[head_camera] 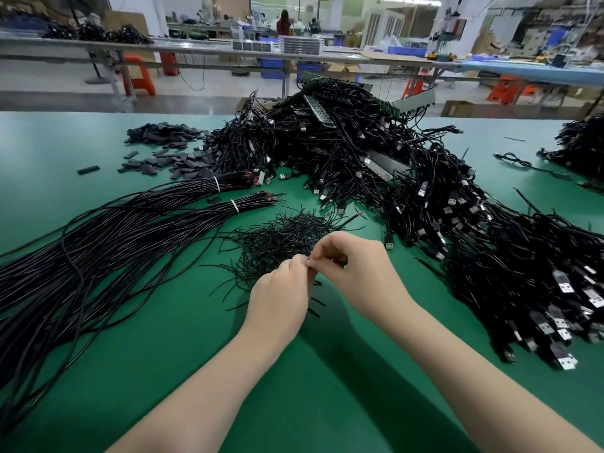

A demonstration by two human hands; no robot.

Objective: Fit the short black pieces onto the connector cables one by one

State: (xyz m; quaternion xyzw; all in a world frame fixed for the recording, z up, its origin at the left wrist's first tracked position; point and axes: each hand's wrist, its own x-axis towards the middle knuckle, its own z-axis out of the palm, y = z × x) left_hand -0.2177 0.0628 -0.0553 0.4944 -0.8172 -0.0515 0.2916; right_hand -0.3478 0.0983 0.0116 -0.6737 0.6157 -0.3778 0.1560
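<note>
My left hand [281, 295] and my right hand [356, 266] meet fingertip to fingertip just above the green table [163, 338]. Both pinch something thin and dark between them, mostly hidden by the fingers. Right behind the hands lies a loose heap of thin short black pieces [284, 233]. A few of them stick out under my left hand. Two tied bundles of long black cables [108, 230] run off to the left, their red-tipped ends pointing at the heap.
A large tangle of black USB connector cables [425, 197] fills the right and back of the table. Flat dark sleeves [166, 148] are scattered at the back left. Another cable pile [578, 148] sits at the far right. Workbenches and people stand beyond.
</note>
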